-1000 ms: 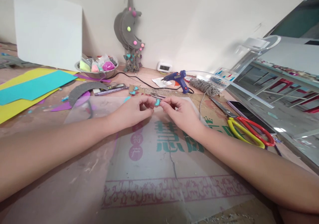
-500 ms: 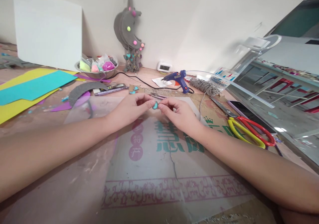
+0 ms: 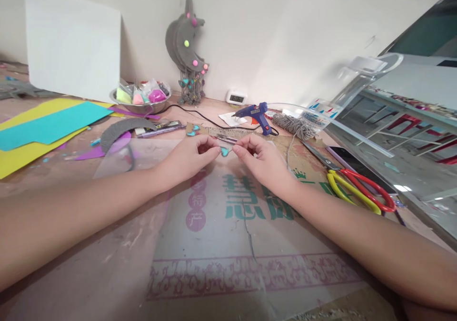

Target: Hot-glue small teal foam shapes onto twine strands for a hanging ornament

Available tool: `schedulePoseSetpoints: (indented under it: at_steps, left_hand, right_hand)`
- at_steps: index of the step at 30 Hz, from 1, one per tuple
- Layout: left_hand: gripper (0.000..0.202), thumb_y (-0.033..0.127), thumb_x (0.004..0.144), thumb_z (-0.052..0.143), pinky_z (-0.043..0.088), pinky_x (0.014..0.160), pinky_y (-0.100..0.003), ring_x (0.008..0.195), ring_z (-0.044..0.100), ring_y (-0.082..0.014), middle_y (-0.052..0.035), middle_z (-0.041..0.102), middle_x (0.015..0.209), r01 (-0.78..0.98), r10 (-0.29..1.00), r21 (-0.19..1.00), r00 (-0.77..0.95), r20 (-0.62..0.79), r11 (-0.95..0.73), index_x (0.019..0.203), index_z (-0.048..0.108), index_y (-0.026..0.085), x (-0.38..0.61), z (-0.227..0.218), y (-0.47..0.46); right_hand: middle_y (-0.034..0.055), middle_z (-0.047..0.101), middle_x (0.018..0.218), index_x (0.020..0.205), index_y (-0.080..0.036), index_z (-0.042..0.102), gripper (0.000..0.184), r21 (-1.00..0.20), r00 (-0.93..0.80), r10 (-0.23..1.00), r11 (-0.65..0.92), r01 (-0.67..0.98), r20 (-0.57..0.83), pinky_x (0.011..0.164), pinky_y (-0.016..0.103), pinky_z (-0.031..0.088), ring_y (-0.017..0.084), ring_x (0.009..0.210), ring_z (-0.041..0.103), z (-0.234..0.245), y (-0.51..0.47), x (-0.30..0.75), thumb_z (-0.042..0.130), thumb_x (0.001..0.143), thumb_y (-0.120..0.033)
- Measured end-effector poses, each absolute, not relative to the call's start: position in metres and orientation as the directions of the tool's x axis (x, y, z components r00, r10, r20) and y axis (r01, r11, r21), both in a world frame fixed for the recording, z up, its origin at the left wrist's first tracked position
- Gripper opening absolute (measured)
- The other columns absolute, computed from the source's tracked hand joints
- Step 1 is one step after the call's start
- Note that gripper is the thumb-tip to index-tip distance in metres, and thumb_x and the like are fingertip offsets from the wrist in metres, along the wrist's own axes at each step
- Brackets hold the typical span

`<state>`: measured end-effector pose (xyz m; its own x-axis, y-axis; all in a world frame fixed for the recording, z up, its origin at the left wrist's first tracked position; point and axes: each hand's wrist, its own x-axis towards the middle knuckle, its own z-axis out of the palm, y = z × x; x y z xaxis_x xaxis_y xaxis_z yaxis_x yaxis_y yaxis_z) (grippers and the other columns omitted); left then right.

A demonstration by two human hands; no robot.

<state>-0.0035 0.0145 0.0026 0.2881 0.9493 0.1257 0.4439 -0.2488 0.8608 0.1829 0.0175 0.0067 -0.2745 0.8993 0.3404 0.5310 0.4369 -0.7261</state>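
Note:
A small turquoise heart (image 3: pixel 224 151) with a greyish edge is between my two hands, above the plastic-covered cardboard. My left hand (image 3: pixel 191 161) is closed in a pinch on the heart's left side. Close by on the right, my right hand (image 3: pixel 262 161) also pinches, its thumb and forefinger together near the heart's edge. What lies between those right fingertips is too small to make out; it may be a thin strand. Just beyond the fingers lie slim metal tools (image 3: pixel 226 139) and more small turquoise pieces (image 3: pixel 193 131).
A blue glue gun (image 3: pixel 259 116), a grey cord bundle (image 3: pixel 294 125) and a small clock (image 3: pixel 236 97) stand behind. Scissors (image 3: pixel 352 185) and a phone (image 3: pixel 360 169) lie right. Coloured sheets (image 3: pixel 57 123) and a metal bowl (image 3: pixel 139 106) are left. A grey moon ornament (image 3: pixel 183 45) hangs on the wall.
The heart has turned so its shape faces me more. My right fingertips have drawn slightly away to the right from it. The whole view has shifted a little.

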Motion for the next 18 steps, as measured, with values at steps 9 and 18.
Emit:
schedulePoseSetpoints:
  at_steps: [9, 18]
  left_hand:
    - [0.021, 0.039, 0.081, 0.049, 0.035, 0.041, -0.020, 0.046, 0.042, -0.0081, 0.0032, 0.048, 0.062, 0.297, 0.953, 0.942, 0.297, 0.064, -0.156, 0.084, 0.053, 0.020, -0.004, 0.001, 0.013]
    - [0.019, 0.037, 0.079, 0.052, 0.033, 0.042, -0.019, 0.048, 0.044, -0.0083, 0.0021, 0.052, 0.063, 0.339, 0.958, 0.924, 0.274, 0.082, -0.176, 0.082, 0.057, 0.018, -0.003, 0.004, 0.013]
  right_hand:
    - [0.0009, 0.058, 0.065, 0.072, -0.018, 0.062, 0.032, -0.406, -0.499, 0.824, 0.566, 0.717, 0.268, 0.057, 0.027, 0.033, 0.014, 0.062, 0.049, 0.030, 0.029, 0.197, 0.046, 0.087, -0.042]
    - [0.0119, 0.063, 0.094, 0.102, -0.015, 0.058, 0.041, -0.332, -0.098, 0.891, 0.265, 0.905, 0.443, 0.066, 0.033, 0.043, 0.023, 0.078, 0.057, 0.026, 0.097, 0.270, 0.064, 0.072, -0.042]
